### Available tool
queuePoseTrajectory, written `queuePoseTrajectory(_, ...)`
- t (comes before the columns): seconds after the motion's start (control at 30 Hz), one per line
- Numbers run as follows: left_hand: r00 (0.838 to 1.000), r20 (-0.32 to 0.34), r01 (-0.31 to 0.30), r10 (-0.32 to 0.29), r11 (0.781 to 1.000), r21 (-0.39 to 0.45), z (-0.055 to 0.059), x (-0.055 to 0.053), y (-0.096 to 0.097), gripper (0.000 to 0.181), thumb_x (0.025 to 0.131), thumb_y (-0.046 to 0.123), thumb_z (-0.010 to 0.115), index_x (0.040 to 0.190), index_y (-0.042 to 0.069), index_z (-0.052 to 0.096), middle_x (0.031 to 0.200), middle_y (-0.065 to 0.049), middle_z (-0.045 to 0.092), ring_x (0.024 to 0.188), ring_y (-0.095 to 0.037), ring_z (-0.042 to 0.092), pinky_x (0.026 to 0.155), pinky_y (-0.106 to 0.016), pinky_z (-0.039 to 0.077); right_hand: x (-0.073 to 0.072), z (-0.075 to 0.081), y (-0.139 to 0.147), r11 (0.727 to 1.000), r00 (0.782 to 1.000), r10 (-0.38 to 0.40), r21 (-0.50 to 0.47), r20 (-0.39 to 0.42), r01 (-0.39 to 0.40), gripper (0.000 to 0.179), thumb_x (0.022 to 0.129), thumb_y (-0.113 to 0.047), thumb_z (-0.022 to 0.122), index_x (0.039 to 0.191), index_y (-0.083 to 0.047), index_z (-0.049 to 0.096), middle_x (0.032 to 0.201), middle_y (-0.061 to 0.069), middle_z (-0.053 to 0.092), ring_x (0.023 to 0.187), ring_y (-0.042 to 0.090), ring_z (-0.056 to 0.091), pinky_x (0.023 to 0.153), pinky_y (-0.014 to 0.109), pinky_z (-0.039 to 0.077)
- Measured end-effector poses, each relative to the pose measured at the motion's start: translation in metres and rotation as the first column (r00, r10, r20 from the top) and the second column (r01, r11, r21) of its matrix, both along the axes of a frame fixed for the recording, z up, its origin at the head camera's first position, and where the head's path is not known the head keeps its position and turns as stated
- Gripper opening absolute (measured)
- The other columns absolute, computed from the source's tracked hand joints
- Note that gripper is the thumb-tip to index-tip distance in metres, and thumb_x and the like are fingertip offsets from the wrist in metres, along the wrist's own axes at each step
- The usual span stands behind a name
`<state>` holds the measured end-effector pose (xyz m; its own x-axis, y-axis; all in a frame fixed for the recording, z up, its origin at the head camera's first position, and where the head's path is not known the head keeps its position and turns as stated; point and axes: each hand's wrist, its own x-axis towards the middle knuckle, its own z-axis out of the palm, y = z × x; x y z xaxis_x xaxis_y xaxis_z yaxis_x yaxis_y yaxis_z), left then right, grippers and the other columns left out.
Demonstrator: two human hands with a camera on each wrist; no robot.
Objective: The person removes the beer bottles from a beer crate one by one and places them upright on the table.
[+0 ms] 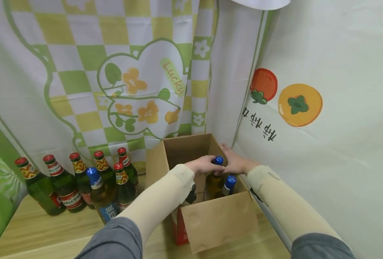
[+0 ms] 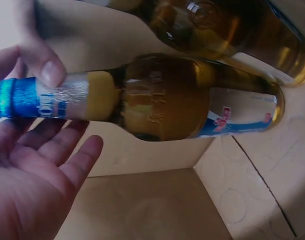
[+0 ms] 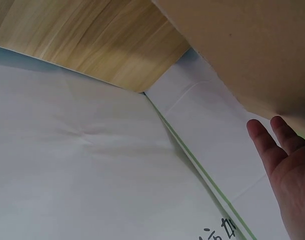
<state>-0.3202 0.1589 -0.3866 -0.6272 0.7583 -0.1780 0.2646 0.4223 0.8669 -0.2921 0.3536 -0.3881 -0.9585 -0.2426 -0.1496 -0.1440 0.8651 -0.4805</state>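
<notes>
My left hand (image 1: 205, 165) reaches into an open cardboard box (image 1: 222, 221) and holds the neck of a blue-capped beer bottle (image 2: 162, 100). The bottle has silver foil on its neck and amber contents. A thumb lies across the foil in the left wrist view, but which hand it belongs to is hard to tell. My right hand (image 1: 236, 162) lies over the box's right side, close to the bottle's cap. Two of its fingers extend fairly straight outside the cardboard in the right wrist view. Another blue-capped bottle (image 1: 229, 185) stands inside the box, nearer to me.
Left of the box, several green bottles (image 1: 69, 194) with red caps stand on the wooden table (image 1: 26, 230), along with a blue-capped bottle (image 1: 102, 198). A checked curtain (image 1: 91, 82) hangs behind, and a white printed sheet (image 1: 340, 144) covers the right side. The box's near flap folds outward.
</notes>
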Motion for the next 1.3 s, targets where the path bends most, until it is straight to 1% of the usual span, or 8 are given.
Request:
queuePoseTrajectory(0.27, 0.977, -0.148, -0.158, 0.152, 0.987, -0.026, -0.006, -0.004, 0.003, 0.059, 0.101, 0.027, 0.068, 0.146, -0.005, 0.048, 0.138, -0.024, 0.059, 0.128, -0.034, 0.058, 0.105, -0.043, 0.047, 0.002, 0.008, -0.002, 0.999, 1.000, -0.002, 0.032, -0.017, 0.003, 0.127, 0.081, -0.039, 0.088, 0.161, 0.006, 0.000, 0.167, 0.032, -0.006, 0.152, 0.051, 0.005, 0.119, 0.062, 0.018)
queuePoseTrajectory(0.53, 0.958, -0.056, -0.284, 0.282, 0.958, -0.025, -0.020, -0.011, -0.001, 0.062, 0.101, 0.036, 0.067, 0.141, -0.010, 0.055, 0.143, -0.025, 0.056, 0.130, -0.037, 0.056, 0.107, -0.048, 0.046, 0.002, 0.006, -0.005, 0.999, 1.000, -0.012, 0.046, -0.009, 0.012, 0.125, 0.082, -0.043, 0.086, 0.162, 0.005, 0.002, 0.167, 0.032, -0.003, 0.151, 0.052, 0.009, 0.118, 0.064, 0.020)
queuePoseTrajectory(0.7, 0.931, -0.062, -0.355, 0.361, 0.930, 0.091, -0.021, -0.011, -0.003, 0.046, 0.102, 0.040, 0.065, 0.109, -0.004, 0.074, 0.111, -0.018, 0.073, 0.095, -0.022, 0.068, 0.090, -0.040, 0.055, -0.001, 0.002, -0.003, 0.999, 1.000, -0.013, 0.039, -0.012, 0.014, 0.124, 0.083, -0.042, 0.086, 0.162, 0.005, 0.003, 0.166, 0.033, -0.001, 0.151, 0.053, 0.010, 0.118, 0.064, 0.020)
queuePoseTrajectory(0.8, 0.902, -0.071, -0.409, 0.426, 0.895, 0.178, -0.015, -0.011, -0.004, 0.042, 0.102, 0.038, 0.065, 0.093, -0.002, 0.074, 0.085, -0.013, 0.072, 0.069, -0.014, 0.059, 0.071, -0.030, 0.053, -0.002, 0.000, -0.002, 0.999, 1.000, -0.007, 0.043, -0.015, 0.008, 0.123, 0.082, -0.042, 0.086, 0.162, 0.006, 0.004, 0.166, 0.033, 0.000, 0.151, 0.052, 0.010, 0.118, 0.063, 0.019)
queuePoseTrajectory(1.0, 0.858, -0.090, -0.439, 0.506, 0.812, 0.385, 0.021, -0.016, -0.013, 0.034, 0.102, 0.024, 0.068, 0.073, 0.010, 0.055, 0.061, 0.002, 0.051, 0.054, -0.011, 0.044, 0.054, -0.025, 0.040, 0.001, -0.001, 0.003, 1.000, 0.999, 0.017, 0.015, -0.029, -0.017, 0.123, 0.082, -0.040, 0.086, 0.160, 0.010, 0.004, 0.165, 0.036, 0.001, 0.151, 0.053, 0.007, 0.119, 0.062, 0.016)
queuePoseTrajectory(1.13, 0.813, -0.054, -0.466, 0.580, 0.703, 0.537, 0.068, -0.017, -0.024, 0.033, 0.100, 0.016, 0.069, 0.072, 0.011, 0.051, 0.061, 0.004, 0.050, 0.053, -0.009, 0.043, 0.052, -0.024, 0.039, 0.002, 0.001, 0.006, 1.000, 0.999, 0.015, 0.018, -0.043, -0.014, 0.121, 0.083, -0.036, 0.086, 0.159, 0.011, 0.004, 0.164, 0.037, 0.001, 0.151, 0.053, 0.006, 0.120, 0.062, 0.014)
queuePoseTrajectory(1.2, 0.805, 0.004, -0.481, 0.594, 0.647, 0.592, 0.095, -0.016, -0.035, 0.030, 0.100, 0.015, 0.069, 0.074, 0.011, 0.054, 0.061, 0.003, 0.053, 0.052, -0.009, 0.045, 0.050, -0.023, 0.039, 0.003, 0.002, 0.004, 0.999, 0.999, 0.023, 0.034, -0.044, -0.022, 0.120, 0.083, -0.036, 0.085, 0.159, 0.012, 0.005, 0.164, 0.037, 0.001, 0.151, 0.052, 0.007, 0.120, 0.062, 0.014)
queuePoseTrajectory(1.3, 0.797, 0.134, -0.507, 0.589, 0.532, 0.678, 0.140, -0.013, -0.059, 0.025, 0.100, 0.012, 0.069, 0.079, 0.011, 0.057, 0.064, 0.000, 0.057, 0.054, -0.010, 0.050, 0.051, -0.022, 0.041, 0.002, 0.002, 0.000, 0.999, 0.998, 0.039, 0.035, -0.039, -0.038, 0.119, 0.084, -0.036, 0.084, 0.159, 0.012, 0.005, 0.164, 0.037, 0.001, 0.152, 0.052, 0.007, 0.120, 0.061, 0.014)
